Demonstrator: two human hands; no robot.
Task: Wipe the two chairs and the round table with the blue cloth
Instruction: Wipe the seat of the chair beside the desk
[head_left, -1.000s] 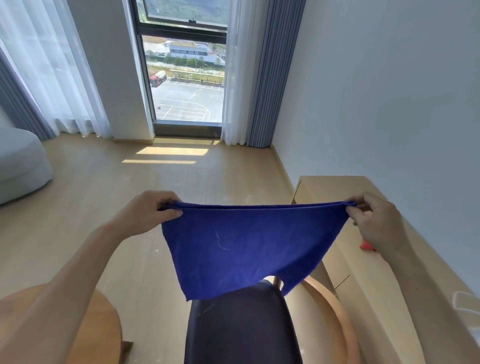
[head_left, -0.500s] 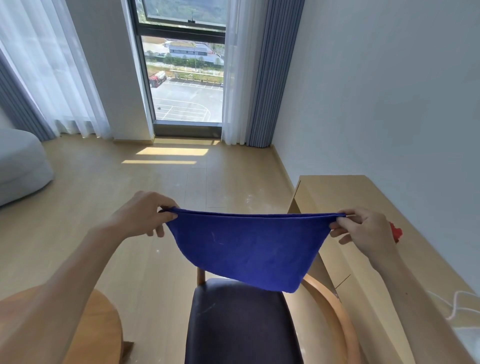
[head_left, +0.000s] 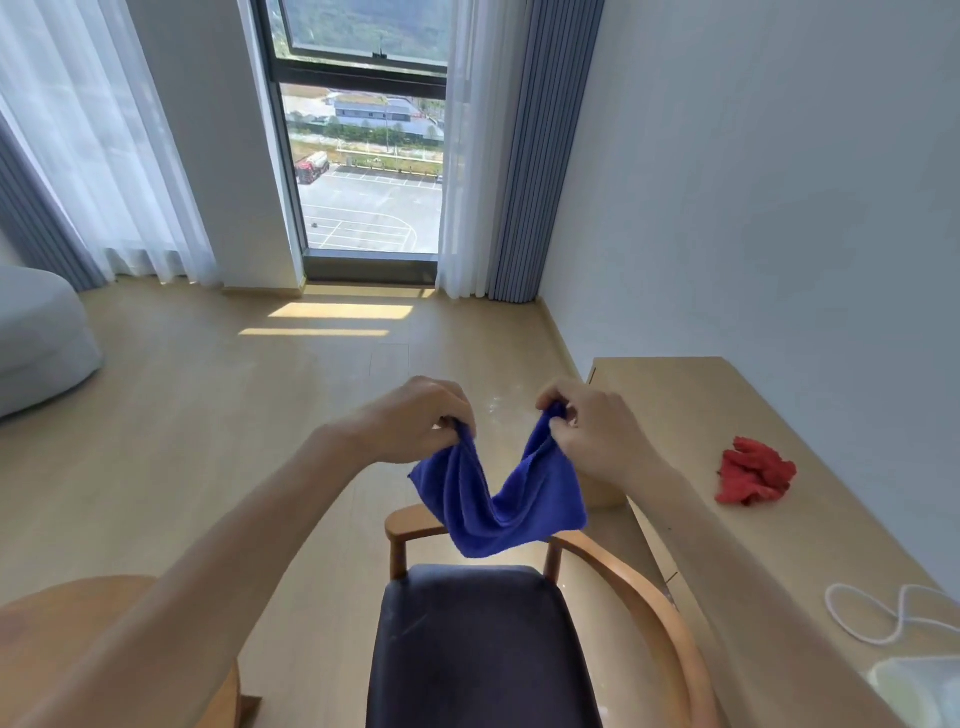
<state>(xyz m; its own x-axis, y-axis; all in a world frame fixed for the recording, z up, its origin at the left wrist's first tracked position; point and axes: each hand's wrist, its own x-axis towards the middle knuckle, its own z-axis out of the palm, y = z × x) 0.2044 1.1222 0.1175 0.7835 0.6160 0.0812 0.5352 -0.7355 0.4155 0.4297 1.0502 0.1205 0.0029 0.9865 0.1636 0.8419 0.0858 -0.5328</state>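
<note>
both hands sit near the middle of the frame, close together: the left hand (head_left: 415, 418) pinches one top corner of the blue cloth (head_left: 501, 496) with curled fingers, and the right hand (head_left: 589, 431) pinches the other. the cloth sags between them in a deep fold, hanging in the air just above the back of a chair (head_left: 467, 639) at lower centre, apart from its dark padded seat. the chair has a curved wooden backrest and arms. at the lower left corner, partly behind the left forearm, shows the edge of the round table (head_left: 62, 623), light wood. along the right side runs a long pale wooden desk (head_left: 691, 395) against a white wall, with a crumpled red cloth (head_left: 753, 470) lying on it and a white cable (head_left: 872, 618) looped nearer the lower right. the floor (head_left: 208, 405) is light wood planks, with a sunlit patch below a tall window (head_left: 366, 166) at upper centre. sheer white and grey-blue curtains (head_left: 519, 156) flank it. a grey upholstered seat (head_left: 36, 338) sits at the left edge.
</note>
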